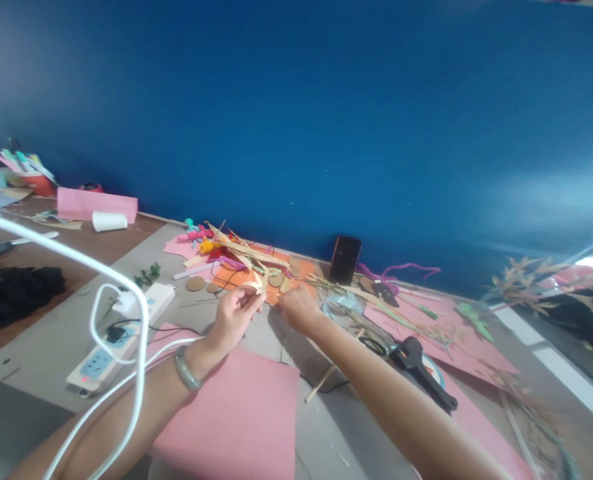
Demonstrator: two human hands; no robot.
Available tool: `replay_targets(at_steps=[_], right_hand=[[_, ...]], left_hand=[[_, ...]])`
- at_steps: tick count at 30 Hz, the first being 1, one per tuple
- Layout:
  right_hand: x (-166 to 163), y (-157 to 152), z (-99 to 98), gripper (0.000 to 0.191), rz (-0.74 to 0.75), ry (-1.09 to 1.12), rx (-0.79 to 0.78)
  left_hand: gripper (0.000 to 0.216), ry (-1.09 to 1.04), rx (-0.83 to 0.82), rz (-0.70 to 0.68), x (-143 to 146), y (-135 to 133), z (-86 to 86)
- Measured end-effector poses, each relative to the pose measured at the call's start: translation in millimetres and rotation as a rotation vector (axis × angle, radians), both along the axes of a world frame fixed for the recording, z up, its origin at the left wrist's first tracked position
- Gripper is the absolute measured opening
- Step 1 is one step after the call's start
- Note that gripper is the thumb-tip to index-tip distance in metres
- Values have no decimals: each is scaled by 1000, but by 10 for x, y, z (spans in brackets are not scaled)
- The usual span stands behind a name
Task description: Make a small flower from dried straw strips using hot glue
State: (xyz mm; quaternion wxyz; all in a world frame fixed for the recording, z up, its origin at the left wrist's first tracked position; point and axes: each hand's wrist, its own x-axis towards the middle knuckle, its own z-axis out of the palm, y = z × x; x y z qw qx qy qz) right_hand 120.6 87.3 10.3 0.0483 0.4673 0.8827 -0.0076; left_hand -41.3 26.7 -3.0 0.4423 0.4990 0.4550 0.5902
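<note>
My left hand, with a bangle at the wrist, pinches a pale dried leaf strip between thumb and fingers. Just to the right, my right hand is low over the table with its fingers closed. Whatever they may hold is hidden. Behind both hands lies orange paper under a heap of dried strips, pipe cleaners and small coloured pieces. Round brown discs rest left of the heap. Pink paper lies beneath my left forearm.
A white power strip and a looping white cable are at left. A phone leans on the blue wall. To the right are a black glue gun, a thin stick and dried stems. A white cup lies far left.
</note>
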Motion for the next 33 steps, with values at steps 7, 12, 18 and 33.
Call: replay_targets(at_steps=[7,12,18,33], right_hand=[[217,-134,191,16,-111,364,-19],[229,-380,157,16,-249,1202,-348],[121,-564,241,16,-353,1461,-466],[57,-713,305,13,-415,1429,-320]], left_hand=[[25,-4,-9,-20,-1,-15,-18],[26,2,-24,-54,43,-81,14],[22,-18,-15,-67,70,-124,0],[14,-41,89,-147,57,-172,-120]])
